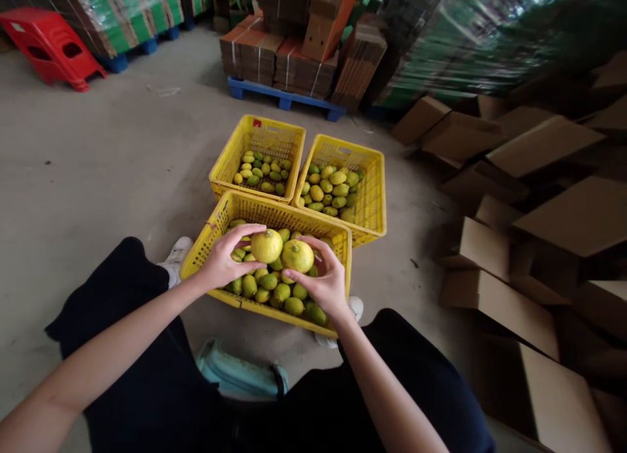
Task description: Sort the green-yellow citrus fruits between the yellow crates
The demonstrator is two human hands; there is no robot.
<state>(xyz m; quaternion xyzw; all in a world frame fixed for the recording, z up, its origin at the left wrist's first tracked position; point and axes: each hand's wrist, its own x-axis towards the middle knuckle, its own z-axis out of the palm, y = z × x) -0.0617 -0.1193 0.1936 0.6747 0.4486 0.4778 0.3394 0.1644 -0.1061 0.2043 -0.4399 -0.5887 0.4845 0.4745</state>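
My left hand (pixel 229 254) is closed around a yellow lemon (pixel 266 246), thumb below and fingers above. A second yellow lemon (pixel 298 256), tinged green, sits between the thumb and fingers of my right hand (pixel 325 278). Both lemons are held up side by side, close together, over the near yellow crate (pixel 206 247). That crate holds many green and yellow-green lemons (pixel 268 282). Behind it stand two more yellow crates: the far left crate (pixel 224 154) has small lemons on its floor, and the far right crate (pixel 375 192) has larger ones gathered at its left side.
Open cardboard boxes (pixel 514 309) are heaped along the right. Flattened cartons lie on a blue pallet (pixel 284 100) at the back, beside wrapped stacks (pixel 465 42). A red stool (pixel 51 48) stands at far left. A teal stool or seat (pixel 235 371) is between my legs.
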